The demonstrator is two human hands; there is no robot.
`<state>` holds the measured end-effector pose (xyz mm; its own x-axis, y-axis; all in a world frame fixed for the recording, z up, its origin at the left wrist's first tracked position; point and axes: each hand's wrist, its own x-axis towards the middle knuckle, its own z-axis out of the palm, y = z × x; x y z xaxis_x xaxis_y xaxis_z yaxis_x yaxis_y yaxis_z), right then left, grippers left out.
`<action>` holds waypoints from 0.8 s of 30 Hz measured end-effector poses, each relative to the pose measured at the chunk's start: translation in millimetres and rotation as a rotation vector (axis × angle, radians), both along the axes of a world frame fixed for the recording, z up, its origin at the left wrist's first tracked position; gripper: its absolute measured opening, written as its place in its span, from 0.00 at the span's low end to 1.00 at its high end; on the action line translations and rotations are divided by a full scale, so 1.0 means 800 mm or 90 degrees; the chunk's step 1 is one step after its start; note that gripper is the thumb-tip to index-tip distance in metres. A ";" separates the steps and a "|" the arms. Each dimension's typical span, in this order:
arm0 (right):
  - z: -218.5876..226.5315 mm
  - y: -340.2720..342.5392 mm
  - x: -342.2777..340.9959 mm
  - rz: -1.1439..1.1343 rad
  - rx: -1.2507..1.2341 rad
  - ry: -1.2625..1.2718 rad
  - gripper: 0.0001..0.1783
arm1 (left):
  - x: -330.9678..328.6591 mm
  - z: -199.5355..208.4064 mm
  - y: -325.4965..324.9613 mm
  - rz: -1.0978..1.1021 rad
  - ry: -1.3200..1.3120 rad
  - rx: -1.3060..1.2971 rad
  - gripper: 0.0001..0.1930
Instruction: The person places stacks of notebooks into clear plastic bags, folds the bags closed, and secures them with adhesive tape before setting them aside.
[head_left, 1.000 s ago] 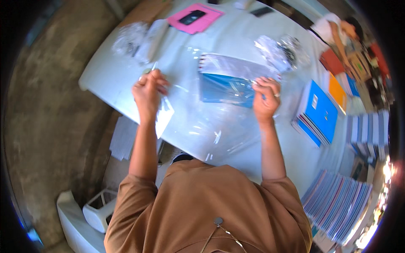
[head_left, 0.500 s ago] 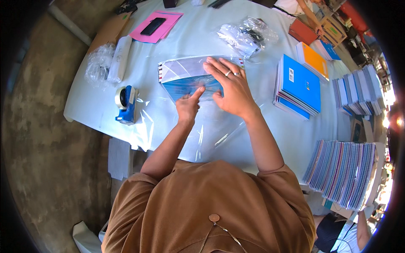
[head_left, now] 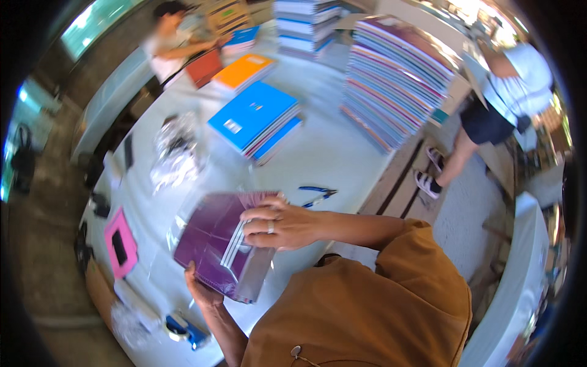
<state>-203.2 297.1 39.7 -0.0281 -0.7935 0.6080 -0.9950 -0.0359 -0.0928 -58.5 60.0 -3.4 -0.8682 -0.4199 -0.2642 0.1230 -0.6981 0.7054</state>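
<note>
A purple-covered notebook pack (head_left: pixel 211 235) in clear plastic wrap lies tilted over the table's near edge, light lines crossing its cover. At its lower left edge my left hand (head_left: pixel 205 292) grips it, thumb on top and the other fingers hidden underneath. My right hand (head_left: pixel 275 225), with rings, lies across its right part, fingers bent over the plastic; its fingertips touch the wrapped cover. Just beyond the right hand lie blue-handled pliers (head_left: pixel 315 196). Whether the pack holds one notebook or several is hidden.
Blue notebooks (head_left: pixel 254 113), orange notebooks (head_left: pixel 243 70) and a tall spiral notebook stack (head_left: pixel 391 85) stand beyond. Crumpled plastic (head_left: pixel 177 153), pink paper (head_left: pixel 116 223) with a black phone (head_left: pixel 119 246) and a blue tape dispenser (head_left: pixel 188 331) lie leftward. One person (head_left: pixel 174 46) works far left; another (head_left: pixel 520 79) stands right.
My view has turned to the right. The pack showed white and blue under both hands before; now a purple cover shows. My left hand has moved to its edge, my right across it.
</note>
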 end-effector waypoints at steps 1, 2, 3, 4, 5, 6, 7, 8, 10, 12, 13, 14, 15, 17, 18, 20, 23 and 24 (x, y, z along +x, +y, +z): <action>0.016 0.034 -0.001 -0.083 -0.090 0.045 0.15 | -0.027 0.033 0.024 -0.041 0.045 -0.032 0.22; 0.036 0.074 -0.003 -0.156 -0.135 0.093 0.12 | -0.059 0.061 0.047 -0.087 0.103 -0.108 0.22; 0.070 0.112 -0.006 -0.250 -0.143 0.205 0.11 | -0.102 0.099 0.076 -0.087 0.129 -0.129 0.23; 0.098 0.151 -0.015 -0.350 -0.148 0.305 0.11 | -0.140 0.137 0.108 -0.175 0.218 -0.137 0.23; 0.142 0.183 -0.017 -0.451 -0.067 0.262 0.10 | -0.178 0.169 0.136 -0.230 0.282 -0.132 0.21; 0.166 0.220 -0.033 -0.500 -0.120 0.333 0.14 | -0.222 0.202 0.180 -0.290 0.326 -0.092 0.18; 0.195 0.262 -0.042 -0.563 -0.171 0.404 0.18 | -0.264 0.237 0.227 -0.344 0.371 -0.068 0.17; 0.223 0.289 -0.061 -0.604 -0.243 0.462 0.22 | -0.315 0.264 0.256 -0.402 0.434 -0.012 0.15; 0.268 0.355 -0.107 -0.617 -0.231 0.484 0.31 | -0.387 0.315 0.336 -0.487 0.542 0.004 0.14; 0.288 0.409 -0.147 -0.698 -0.245 0.468 0.32 | -0.462 0.345 0.408 -0.574 0.535 0.011 0.15; 0.282 0.439 -0.158 -0.791 -0.257 0.425 0.32 | -0.474 0.344 0.455 -0.534 0.454 0.017 0.17; 0.273 0.460 -0.163 -0.767 -0.270 0.347 0.31 | -0.482 0.337 0.492 -0.493 0.370 0.017 0.20; 0.256 0.485 -0.173 -0.769 -0.242 0.308 0.32 | -0.498 0.314 0.515 -0.490 0.315 -0.057 0.28; 0.216 0.524 -0.190 -0.770 -0.218 0.274 0.33 | -0.506 0.272 0.548 -0.321 0.110 -0.367 0.43; 0.187 0.541 -0.192 -0.792 -0.223 0.171 0.33 | -0.495 0.243 0.565 -0.152 -0.051 -0.587 0.50; 0.173 0.535 -0.198 -0.779 -0.233 0.062 0.32 | -0.508 0.203 0.549 -0.125 -0.091 -0.672 0.51; 0.164 0.550 -0.195 -0.778 -0.219 0.015 0.33 | -0.486 0.176 0.501 -0.166 0.124 -0.598 0.53; 0.165 0.541 -0.194 -0.754 -0.231 -0.002 0.33 | -0.476 0.168 0.465 -0.105 0.199 -0.603 0.48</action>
